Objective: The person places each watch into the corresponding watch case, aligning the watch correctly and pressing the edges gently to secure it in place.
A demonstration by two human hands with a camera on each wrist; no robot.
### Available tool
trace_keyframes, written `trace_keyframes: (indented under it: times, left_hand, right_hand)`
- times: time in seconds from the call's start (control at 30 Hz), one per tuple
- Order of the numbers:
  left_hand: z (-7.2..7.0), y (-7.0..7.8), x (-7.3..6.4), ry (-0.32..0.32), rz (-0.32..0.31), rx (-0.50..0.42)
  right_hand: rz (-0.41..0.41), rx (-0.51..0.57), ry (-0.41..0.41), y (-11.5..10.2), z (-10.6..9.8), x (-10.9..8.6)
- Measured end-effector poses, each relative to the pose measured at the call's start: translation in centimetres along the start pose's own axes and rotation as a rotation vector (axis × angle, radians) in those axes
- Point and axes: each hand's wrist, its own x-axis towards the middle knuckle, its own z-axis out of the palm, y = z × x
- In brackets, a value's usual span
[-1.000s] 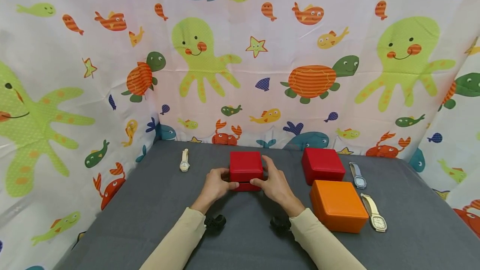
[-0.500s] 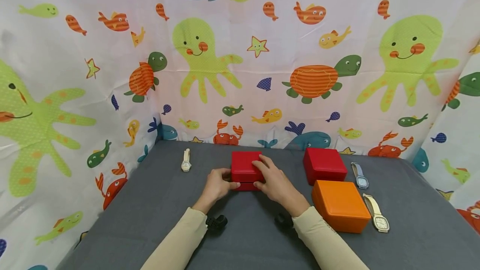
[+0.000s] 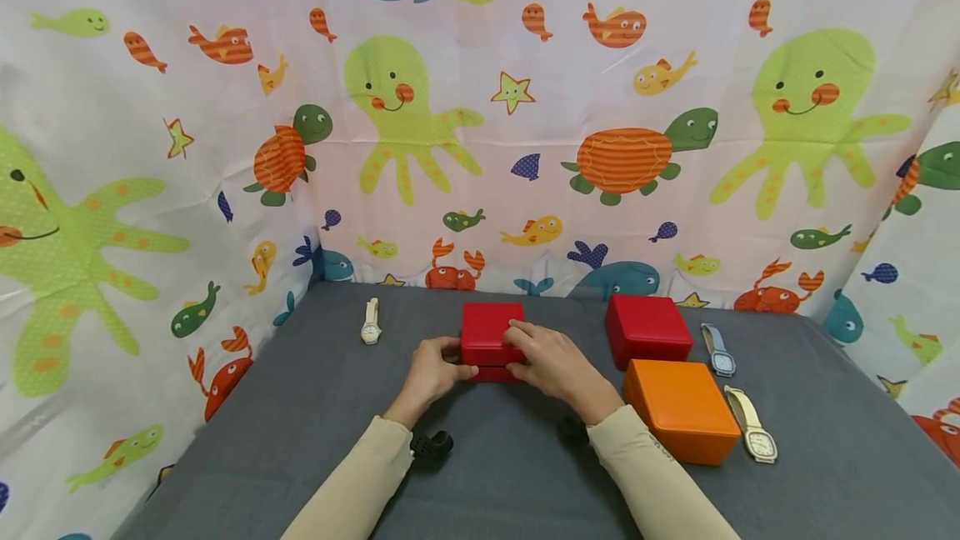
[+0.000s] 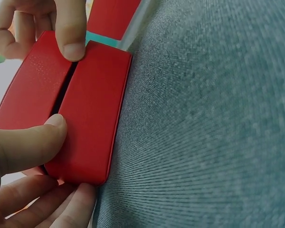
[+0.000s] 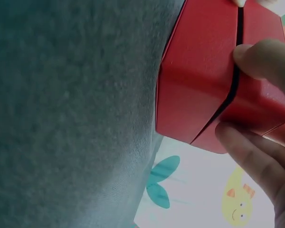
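A red lidded box (image 3: 491, 325) sits on the dark grey cloth in front of me, a narrow dark gap running between its lid and base. My left hand (image 3: 431, 373) holds its left side, thumb at the front seam and fingers along the side wall, as the left wrist view shows. On the other side my right hand (image 3: 558, 365) grips the right front corner. In the right wrist view the right thumb (image 5: 256, 57) presses across the gap while the fingers lie along the lid's side. The inside of the box is hidden.
At right stand a second red box (image 3: 648, 330) and an orange box (image 3: 678, 411). Beside them lie a grey-blue watch (image 3: 719, 352) and a gold watch (image 3: 752, 427). A small pale watch (image 3: 371, 322) lies at the back left. A sea-animal curtain (image 3: 465, 148) hangs behind.
My right hand's fingers have shifted from the box's right side up onto the lid's right edge, then slightly down toward the front corner. The left hand keeps its place.
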Motion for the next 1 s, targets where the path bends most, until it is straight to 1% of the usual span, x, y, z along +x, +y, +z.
trace_keyframes:
  times: [0.1,0.23,0.5,0.63,0.7,0.83,1.0]
  left_hand:
    - [0.0,-0.1,0.1,-0.002,0.003,-0.002]
    - [-0.1,-0.2,0.2,0.000,-0.004,-0.006]
    - [-0.5,-0.1,0.1,-0.002,-0.007,-0.002]
    - [-0.6,-0.1,0.1,-0.001,-0.021,-0.014]
    - [-0.6,-0.1,0.1,0.000,-0.029,-0.011]
    - [-0.3,-0.1,0.2,-0.004,-0.032,-0.003]
    - [0.1,-0.1,0.3,-0.010,-0.027,0.004]
  right_hand:
    - [-0.016,-0.008,-0.004,0.2,-0.1,0.2]
    - [-0.041,-0.018,-0.032,0.1,-0.5,0.6]
    - [-0.061,-0.101,-0.125,-0.4,-1.1,1.8]
    - [-0.063,-0.122,-0.179,-0.5,-1.4,2.5]
    - [-0.036,-0.109,-0.214,-0.4,-1.7,2.8]
    - [0.062,-0.072,-0.281,-0.3,-2.4,3.3]
    - [0.134,0.008,-0.322,0.4,-3.5,4.1]
